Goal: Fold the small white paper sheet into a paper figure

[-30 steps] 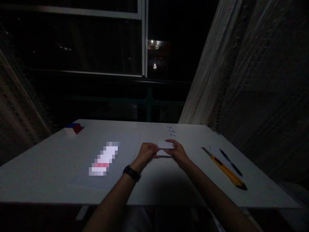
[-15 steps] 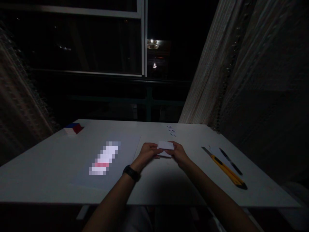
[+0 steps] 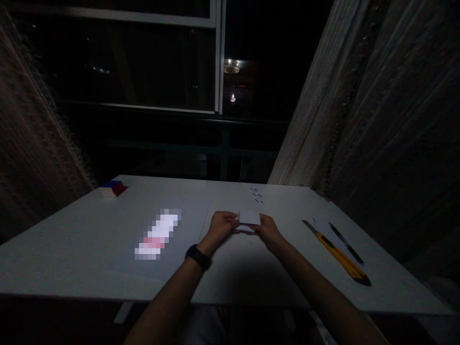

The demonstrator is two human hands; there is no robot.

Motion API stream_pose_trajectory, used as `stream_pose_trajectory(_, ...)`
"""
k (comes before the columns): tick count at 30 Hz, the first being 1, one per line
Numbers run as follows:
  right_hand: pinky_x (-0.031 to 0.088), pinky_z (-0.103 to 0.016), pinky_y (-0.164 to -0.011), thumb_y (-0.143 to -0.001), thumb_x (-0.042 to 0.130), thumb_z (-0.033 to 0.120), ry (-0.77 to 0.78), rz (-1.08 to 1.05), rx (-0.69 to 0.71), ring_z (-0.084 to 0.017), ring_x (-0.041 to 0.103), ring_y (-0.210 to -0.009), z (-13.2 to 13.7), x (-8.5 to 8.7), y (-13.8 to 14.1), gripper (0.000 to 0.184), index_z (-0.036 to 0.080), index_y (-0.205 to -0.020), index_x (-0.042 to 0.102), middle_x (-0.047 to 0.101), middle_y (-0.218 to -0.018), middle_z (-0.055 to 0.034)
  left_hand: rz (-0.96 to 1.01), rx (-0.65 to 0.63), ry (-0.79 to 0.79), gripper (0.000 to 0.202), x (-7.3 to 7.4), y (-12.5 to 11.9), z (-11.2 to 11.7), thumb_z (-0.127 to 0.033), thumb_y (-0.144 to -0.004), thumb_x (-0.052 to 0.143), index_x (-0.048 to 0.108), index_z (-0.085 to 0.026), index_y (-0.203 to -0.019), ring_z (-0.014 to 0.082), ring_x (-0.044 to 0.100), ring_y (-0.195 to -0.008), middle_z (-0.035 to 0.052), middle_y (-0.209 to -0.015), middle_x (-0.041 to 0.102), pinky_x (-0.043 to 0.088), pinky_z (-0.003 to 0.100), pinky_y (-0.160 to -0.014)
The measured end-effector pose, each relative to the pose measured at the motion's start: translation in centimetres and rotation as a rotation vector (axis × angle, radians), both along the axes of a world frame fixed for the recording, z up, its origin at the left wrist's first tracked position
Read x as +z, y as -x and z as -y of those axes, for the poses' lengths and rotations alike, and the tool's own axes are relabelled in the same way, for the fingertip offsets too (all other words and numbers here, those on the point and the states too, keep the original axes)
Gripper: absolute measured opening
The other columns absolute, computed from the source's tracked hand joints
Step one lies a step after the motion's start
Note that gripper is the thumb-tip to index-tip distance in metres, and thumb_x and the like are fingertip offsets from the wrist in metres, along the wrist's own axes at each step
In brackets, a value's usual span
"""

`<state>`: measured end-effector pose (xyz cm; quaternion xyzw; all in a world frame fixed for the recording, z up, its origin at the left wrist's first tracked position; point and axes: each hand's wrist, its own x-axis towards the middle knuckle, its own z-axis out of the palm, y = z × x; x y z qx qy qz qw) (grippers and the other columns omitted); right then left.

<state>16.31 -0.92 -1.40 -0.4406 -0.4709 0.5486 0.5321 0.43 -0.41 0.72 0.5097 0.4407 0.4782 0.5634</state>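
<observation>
Between both hands a small piece of folded white paper (image 3: 249, 218) is held just above the white table (image 3: 251, 278). My left hand (image 3: 223, 227), with a dark watch on its wrist, pinches the paper's left side. On the right side, the fingers of my right hand (image 3: 269, 231) are closed on the same paper. One flap of it stands raised toward the far side, with a lower layer nearer me. The undersides of the fingers are hidden.
A yellow utility knife (image 3: 339, 256), blade out, lies right of my hands beside a black pen (image 3: 347, 243) on a paper strip. Left are a pixelated bright rectangle (image 3: 160, 235) on a large sheet and a coloured cube (image 3: 112, 188). Small marked paper pieces (image 3: 257, 195) lie behind.
The paper's upper flap looks slightly more raised, and the right thumb has shifted toward the paper's right edge. Both hands keep hold. The whole view has shifted slightly.
</observation>
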Motion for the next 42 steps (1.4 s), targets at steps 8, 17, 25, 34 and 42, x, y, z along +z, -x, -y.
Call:
stream_pose_trajectory(8,0.052,-0.031,-0.053,-0.046,0.075,0.026,-0.032,0.060,-0.058,-0.022,0.064,-0.064,-0.14,0.02,0.20,0.031,0.014,-0.074,0.068,0.068,-0.064,-0.0039,-0.080,0.002,-0.101,0.016,-0.36,0.20,-0.30,-0.015,-0.058,0.066,0.070,-0.010,-0.073,0.0140,0.060,-0.053,0.0056,-0.062,0.067,0.045,0.021,-0.049)
stream_pose_trajectory(17,0.053,-0.031,-0.053,-0.050,0.073,0.024,-0.024,0.061,-0.044,-0.022,0.064,-0.063,-0.11,0.09,0.16,0.030,0.014,-0.078,0.069,0.068,-0.067,-0.0042,-0.071,0.001,-0.109,0.020,-0.71,0.24,-0.58,-0.017,-0.059,0.067,0.070,-0.009,-0.077,0.0163,0.062,-0.056,0.0072,-0.064,0.068,0.047,0.023,-0.052)
stream_pose_trajectory(25,0.052,-0.029,-0.049,-0.049,0.074,0.025,-0.029,0.055,-0.060,-0.021,0.064,-0.061,-0.24,0.07,0.19,0.028,0.014,-0.074,0.069,0.068,-0.065,-0.0043,-0.018,-0.020,-0.082,0.018,-0.31,-0.02,-0.31,-0.017,-0.061,0.065,0.069,-0.008,-0.077,0.0144,0.060,-0.053,0.0063,-0.062,0.066,0.048,0.022,-0.050)
stream_pose_trajectory(34,0.050,-0.027,-0.048,-0.046,0.075,0.027,-0.040,0.065,-0.053,-0.018,0.061,-0.054,-0.26,0.07,0.29,0.031,0.011,-0.071,0.068,0.067,-0.061,-0.0034,-0.100,-0.003,-0.144,0.024,-0.61,0.25,-0.56,-0.021,-0.057,0.068,0.069,-0.006,-0.076,0.0154,0.060,-0.056,0.0071,-0.063,0.066,0.044,0.022,-0.049)
stream_pose_trajectory(42,0.048,-0.027,-0.049,-0.046,0.075,0.029,-0.064,0.090,-0.054,-0.021,0.063,-0.060,0.01,0.54,0.35,0.033,0.011,-0.073,0.068,0.067,-0.061,-0.0042,-0.143,0.001,-0.191,0.024,-0.86,0.37,-0.82,-0.022,-0.056,0.068,0.070,-0.009,-0.076,0.0171,0.062,-0.062,0.0078,-0.068,0.069,0.044,0.022,-0.055)
